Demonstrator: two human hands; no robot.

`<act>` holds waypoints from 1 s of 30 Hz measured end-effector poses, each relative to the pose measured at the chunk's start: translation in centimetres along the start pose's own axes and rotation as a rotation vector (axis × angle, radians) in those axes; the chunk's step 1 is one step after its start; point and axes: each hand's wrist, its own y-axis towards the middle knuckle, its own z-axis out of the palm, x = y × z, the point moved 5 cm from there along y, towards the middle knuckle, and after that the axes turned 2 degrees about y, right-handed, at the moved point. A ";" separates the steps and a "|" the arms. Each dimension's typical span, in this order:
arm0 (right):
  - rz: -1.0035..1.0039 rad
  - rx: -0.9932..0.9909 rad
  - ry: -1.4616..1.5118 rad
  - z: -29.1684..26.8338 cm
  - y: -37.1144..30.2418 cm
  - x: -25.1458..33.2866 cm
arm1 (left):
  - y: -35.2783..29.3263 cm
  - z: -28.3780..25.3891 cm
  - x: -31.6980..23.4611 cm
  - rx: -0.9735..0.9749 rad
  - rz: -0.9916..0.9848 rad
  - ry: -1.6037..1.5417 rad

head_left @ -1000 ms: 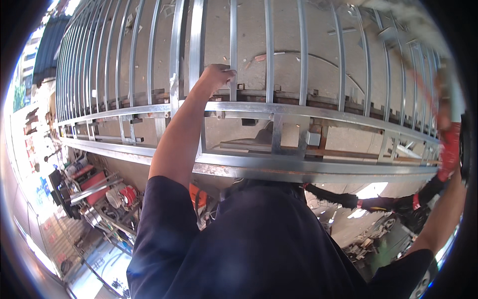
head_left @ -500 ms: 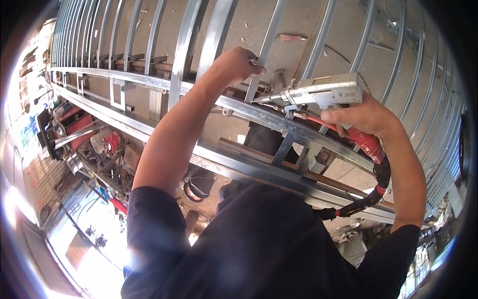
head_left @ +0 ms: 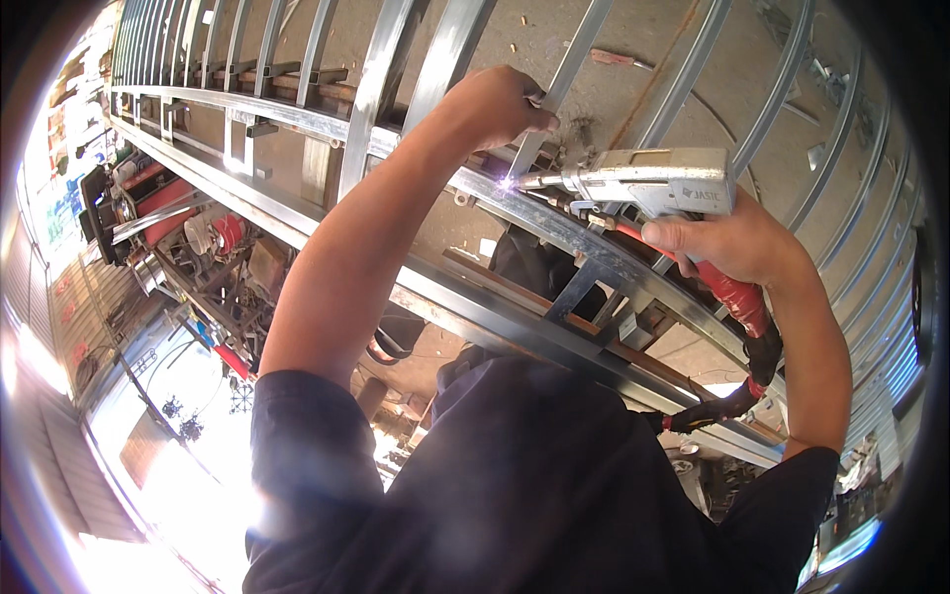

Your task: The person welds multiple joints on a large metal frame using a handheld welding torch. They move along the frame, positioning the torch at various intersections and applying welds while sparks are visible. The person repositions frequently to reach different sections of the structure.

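My right hand [head_left: 722, 236] is wrapped round the grip of a silver-grey welding gun [head_left: 648, 178]. A red-wrapped cable [head_left: 737, 297] runs down from the grip. The gun's nozzle points left, and a bright violet-white spark [head_left: 507, 184] glows at its tip. That spark sits where a thin metal bar [head_left: 574, 64] meets a long metal rail [head_left: 564, 230]. Above it, my left hand [head_left: 503, 107] is closed round the same bar, thumb showing on its right side. The fingers behind the bar are partly hidden.
Parallel bars of the metal frame [head_left: 376, 74] extend on both sides. A nearer beam [head_left: 495, 302] crosses below the rail. On the floor beyond lies a small red-handled tool [head_left: 621, 59]. Machinery with a red spool [head_left: 228, 233] stands at left.
A bright spark has appeared at the nozzle tip. The view has shifted slightly, so the frame sits a little differently. Both hands keep their holds.
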 end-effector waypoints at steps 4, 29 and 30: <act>0.023 -0.014 -0.023 0.2 -0.2 0.0 | -0.5 -0.5 -0.9 0.036 -0.054 0.010; 0.040 -0.017 -0.064 0.3 -0.4 -0.3 | 0.5 0.3 0.0 0.023 -0.019 0.010; 0.030 -0.017 -0.064 0.3 -0.4 -0.3 | 0.5 0.3 0.0 0.026 -0.021 0.014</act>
